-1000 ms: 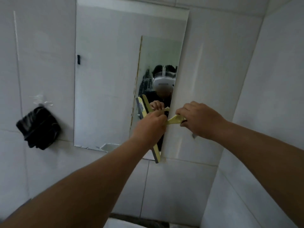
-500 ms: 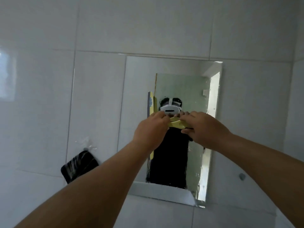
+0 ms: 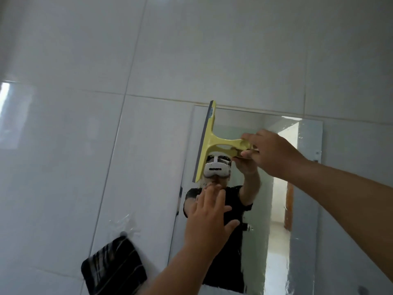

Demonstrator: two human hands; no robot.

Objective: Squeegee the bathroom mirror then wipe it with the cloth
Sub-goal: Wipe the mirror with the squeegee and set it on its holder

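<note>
At mirror [image 3: 306,188] top, right hand [image 3: 270,152] gripping squeegee [image 3: 210,143] (blade upright), left hand [image 3: 209,216] splayed

We see a wall of large glossy white tiles [image 3: 191,50] with thin pale grout lines, and a window's bright reflection glints on the tile at the far left edge. Low on the left a black pouch [image 3: 113,267] with faint pale streaks hangs flat against the tile from a small round hook [image 3: 123,233], and a scrap of clear plastic film [image 3: 125,223] sits crumpled around that hook. At the lower right corner we make out a small dark round spot [image 3: 362,290] on the tile, too blurred for us to tell what it is.
</note>
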